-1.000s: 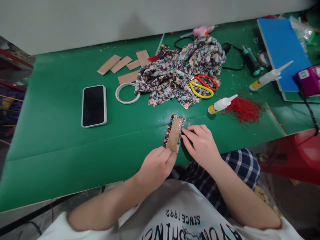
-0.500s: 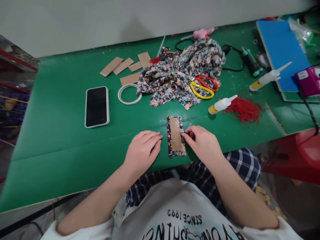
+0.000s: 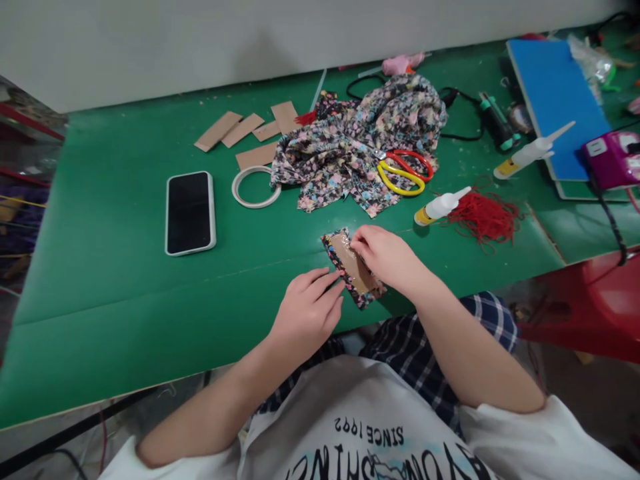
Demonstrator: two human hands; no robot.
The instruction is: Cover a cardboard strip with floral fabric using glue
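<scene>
In front of me a small strip of brown cardboard (image 3: pixel 353 263) lies on a piece of dark floral fabric (image 3: pixel 364 300), tilted on the table. The fabric's edges show around the cardboard, and a shiny wet-looking patch covers its upper end. My right hand (image 3: pixel 387 257) reaches over the upper right side, thumb and forefinger pinched at the fabric's edge; the exact grip is partly hidden. With its fingers stretched out, my left hand (image 3: pixel 311 303) rests its fingertips against the left edge of the piece.
On the green table (image 3: pixel 110 267) are a phone (image 3: pixel 190 213), a tape roll (image 3: pixel 256 203), cardboard pieces (image 3: pixel 219 131), crumpled floral cloth (image 3: pixel 345 147), scissors (image 3: pixel 405 175), glue bottles (image 3: pixel 437 208) (image 3: pixel 523 160), red threads (image 3: pixel 485 215), a cutter (image 3: pixel 500 123) and a blue board (image 3: pixel 560 100).
The fabric-and-cardboard piece has turned from upright to slanted. My right hand moved up and left along its edge. My left hand moved right and now touches the piece.
</scene>
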